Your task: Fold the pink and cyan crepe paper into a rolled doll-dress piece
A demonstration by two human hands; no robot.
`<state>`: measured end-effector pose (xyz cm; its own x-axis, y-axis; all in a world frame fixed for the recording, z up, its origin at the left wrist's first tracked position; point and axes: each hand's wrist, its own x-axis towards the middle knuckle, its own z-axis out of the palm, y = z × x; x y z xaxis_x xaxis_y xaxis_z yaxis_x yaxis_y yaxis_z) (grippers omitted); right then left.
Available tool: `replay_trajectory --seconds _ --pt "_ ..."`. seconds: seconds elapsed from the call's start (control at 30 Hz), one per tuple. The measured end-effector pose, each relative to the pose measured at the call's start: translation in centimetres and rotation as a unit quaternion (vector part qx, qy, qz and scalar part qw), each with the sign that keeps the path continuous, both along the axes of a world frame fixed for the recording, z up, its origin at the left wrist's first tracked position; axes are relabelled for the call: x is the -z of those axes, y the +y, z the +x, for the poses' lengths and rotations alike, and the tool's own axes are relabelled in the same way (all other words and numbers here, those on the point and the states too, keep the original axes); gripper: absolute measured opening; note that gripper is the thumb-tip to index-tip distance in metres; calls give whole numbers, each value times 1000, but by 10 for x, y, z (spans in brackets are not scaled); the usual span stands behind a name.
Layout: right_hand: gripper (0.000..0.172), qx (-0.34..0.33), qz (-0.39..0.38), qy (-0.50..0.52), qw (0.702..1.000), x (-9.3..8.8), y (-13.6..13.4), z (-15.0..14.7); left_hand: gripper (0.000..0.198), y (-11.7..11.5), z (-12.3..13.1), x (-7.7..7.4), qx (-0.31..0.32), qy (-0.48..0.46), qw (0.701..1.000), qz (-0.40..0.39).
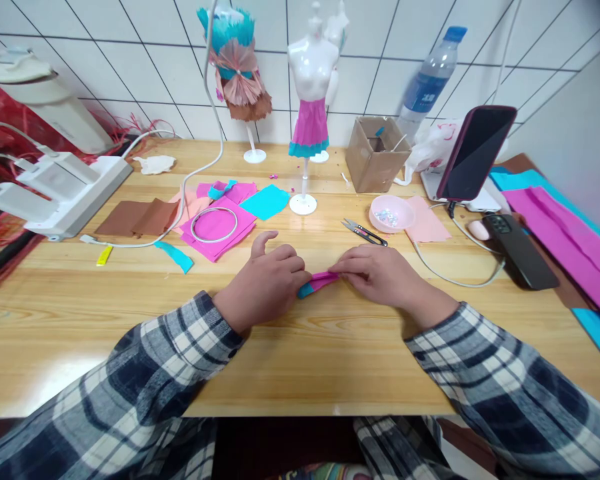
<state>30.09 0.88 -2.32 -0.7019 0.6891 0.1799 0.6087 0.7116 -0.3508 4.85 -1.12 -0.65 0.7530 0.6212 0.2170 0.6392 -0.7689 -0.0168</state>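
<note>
A narrow folded strip of magenta and blue crepe paper [319, 283] lies low over the wooden table between my two hands. My left hand [273, 283] pinches its blue end, with the thumb raised. At the magenta end, the fingers of my right hand [380, 273] are pressed together on the paper. Just beyond my right hand rest black thread snips [364, 232]. Straight ahead stands a small white mannequin [313, 67] wearing a magenta skirt [310, 123] with a blue hem.
Magenta sheets [220, 233], brown paper [137, 217] and a cable [220, 127] lie left. A dressed mannequin [237, 67] stands behind. Rightward are a pink bowl [405, 215], a cardboard box [375, 163], a propped phone [475, 157], another phone [523, 253] and long paper strips [570, 227].
</note>
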Motion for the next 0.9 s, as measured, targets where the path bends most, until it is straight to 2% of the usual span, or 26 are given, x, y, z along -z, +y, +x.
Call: replay_trajectory --seconds 0.17,0.3,0.43,0.5,0.63,0.73,0.8,0.9 --pt "37 10 41 -35 998 -7 -6 -1 21 -3 3 0 -7 19 1000 12" --pt "35 7 26 -39 999 -5 -8 -3 18 -5 6 -2 -12 20 1000 16" --pt "34 128 -43 57 989 4 -4 -7 21 -4 8 0 -44 -4 999 3" --pt "28 158 -54 88 982 9 -1 -10 22 -4 9 2 -58 -20 998 -4" --pt "14 134 -24 73 988 14 4 -15 24 -3 8 2 -74 -38 996 -29" --pt "4 119 -47 80 989 15 5 -16 21 -3 8 1 -83 -51 994 -50" --pt "4 109 -55 93 988 13 2 -16 20 -3 8 0 -91 -85 990 -71" --pt "7 83 -20 105 991 5 -6 -19 42 -3 9 -1 -100 -150 978 -107"
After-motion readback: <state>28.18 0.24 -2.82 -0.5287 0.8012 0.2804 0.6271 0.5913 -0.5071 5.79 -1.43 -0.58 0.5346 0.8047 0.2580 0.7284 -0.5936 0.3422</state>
